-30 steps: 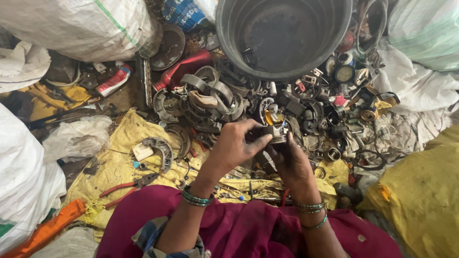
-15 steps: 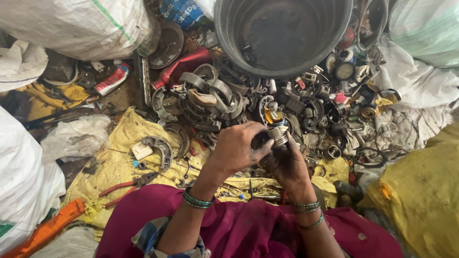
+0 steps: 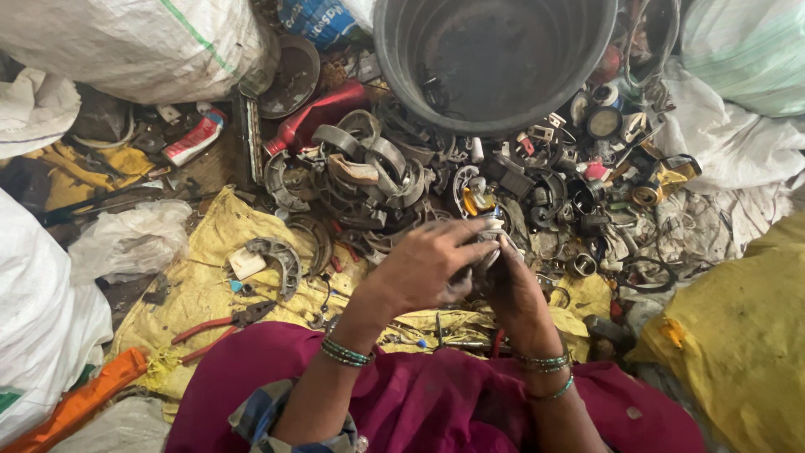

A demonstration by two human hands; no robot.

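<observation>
Your grip is closed from both sides on one small metal part (image 3: 485,245): your left hand (image 3: 428,270) wraps over it from above with the fingers curled across the top, and your right hand (image 3: 513,289) cups it from below and beside, so the two hands touch around it. A second ago your left fingers were spread more loosely over the piece and a dark, rounded end of it showed between the hands; now the left hand has rolled further over and covers most of it, leaving only a pale metallic sliver near your fingertips. That reads as a twisting or prying motion on the part, though the piece is too hidden to say which. The part sits just above your lap, over the yellow cloth (image 3: 210,277), at the near edge of the scrap heap (image 3: 377,172) of rings, housings and small fittings. The large grey bucket (image 3: 495,117) stands beyond the heap, well apart from your hands, with a few dark pieces lying in it. Red-handled pliers (image 3: 222,323) lie on the cloth to your left, untouched. White sacks (image 3: 126,38) ring the floor, and a yellow sack (image 3: 738,335) sits at your right.
</observation>
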